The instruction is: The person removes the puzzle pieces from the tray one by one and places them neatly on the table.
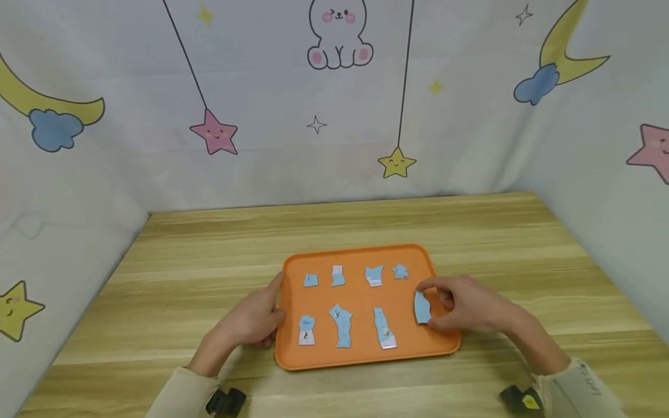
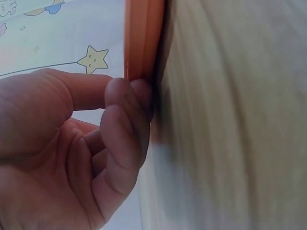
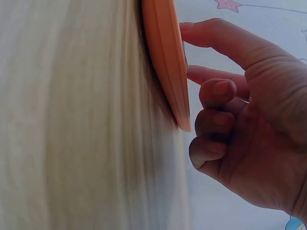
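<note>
An orange tray [image 1: 360,357] lies on the wooden table with several torn light-blue paper pieces in two rows. My left hand [image 1: 255,316] holds the tray's left rim; in the left wrist view, thumb and curled fingers [image 2: 122,139] meet at its edge. At the tray's right side, my right hand [image 1: 473,303] pinches a curved blue paper piece [image 1: 422,307] lengthwise, forefinger at its far end and thumb at its near end. In the right wrist view the other fingers [image 3: 211,122] are curled beside the tray wall, which mostly hides the piece.
Near the held piece lie a long torn strip [image 1: 384,331] and a small crumpled-looking scrap [image 1: 400,271]. Wooden table surface [image 1: 209,244] surrounds the tray. Cloth walls [image 1: 272,168] with printed stars and moons stand behind and at both sides.
</note>
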### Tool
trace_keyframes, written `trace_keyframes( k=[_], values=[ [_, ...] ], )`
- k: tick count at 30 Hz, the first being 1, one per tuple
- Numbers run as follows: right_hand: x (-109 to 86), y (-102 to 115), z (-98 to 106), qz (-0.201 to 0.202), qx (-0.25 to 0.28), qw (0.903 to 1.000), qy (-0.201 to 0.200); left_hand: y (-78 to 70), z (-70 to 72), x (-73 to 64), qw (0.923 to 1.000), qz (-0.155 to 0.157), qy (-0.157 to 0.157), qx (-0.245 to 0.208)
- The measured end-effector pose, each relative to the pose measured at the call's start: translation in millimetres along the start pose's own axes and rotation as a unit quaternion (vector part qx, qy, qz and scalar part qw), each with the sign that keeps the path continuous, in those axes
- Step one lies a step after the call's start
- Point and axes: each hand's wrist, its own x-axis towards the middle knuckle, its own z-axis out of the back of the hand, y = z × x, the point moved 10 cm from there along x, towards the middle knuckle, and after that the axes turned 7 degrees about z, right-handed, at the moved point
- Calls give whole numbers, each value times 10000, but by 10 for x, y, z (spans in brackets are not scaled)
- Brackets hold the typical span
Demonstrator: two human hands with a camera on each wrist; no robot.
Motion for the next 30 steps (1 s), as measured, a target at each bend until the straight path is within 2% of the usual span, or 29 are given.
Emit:
trace_keyframes(
  k=[12,30],
  values=[
    [-33,-144,46,-299,560,9979,-121,57,8,29,9999,-25,112,51],
    [-81,-242,142,-321,996,9941,-292,49,21,-13,10000,-17,1,52]
  ],
)
